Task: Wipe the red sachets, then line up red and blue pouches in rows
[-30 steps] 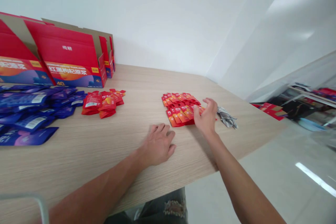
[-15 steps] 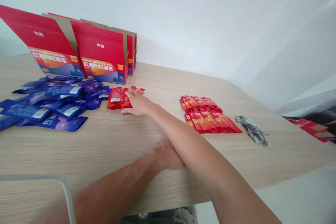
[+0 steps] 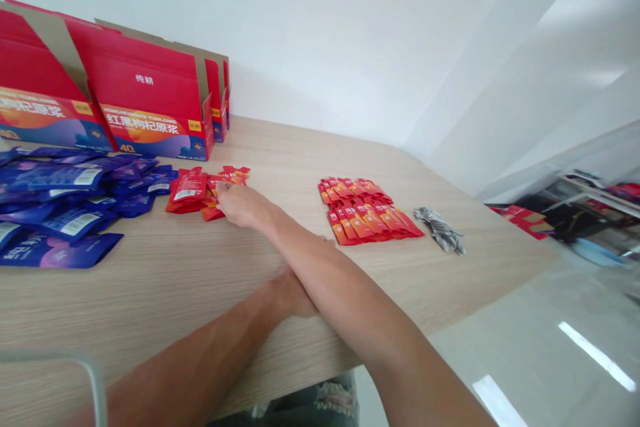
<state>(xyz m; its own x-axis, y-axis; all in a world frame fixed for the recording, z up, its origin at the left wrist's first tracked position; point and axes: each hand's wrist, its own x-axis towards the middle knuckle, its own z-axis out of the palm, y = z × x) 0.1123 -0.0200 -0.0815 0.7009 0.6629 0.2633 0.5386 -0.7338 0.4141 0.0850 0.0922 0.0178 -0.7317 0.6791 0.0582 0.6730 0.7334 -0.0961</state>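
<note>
My right hand [image 3: 241, 204] reaches across to a small pile of red sachets [image 3: 187, 192]. Its fingers are curled closed at an orange-and-red sachet [image 3: 213, 213] on the near side of that pile. My left hand [image 3: 299, 293] rests low over the table beneath my right forearm, which hides most of its fingers; whether it holds anything does not show. Beyond it lie two neat overlapping rows of red sachets [image 3: 373, 219]. Left of the small pile is a heap of blue sachets [image 3: 75, 197].
Open red cartons [image 3: 145, 97] stand along the wall at the back left. A crumpled grey striped glove [image 3: 440, 230] lies right of the rows. A pale curved bar [image 3: 93, 373] crosses the lower left corner. Past the table's right edge is a red carton [image 3: 525, 220].
The view has swung to the right. My right hand's fingers, spread over the red pile before, have curled in at a sachet. The left hand stays under the right forearm.
</note>
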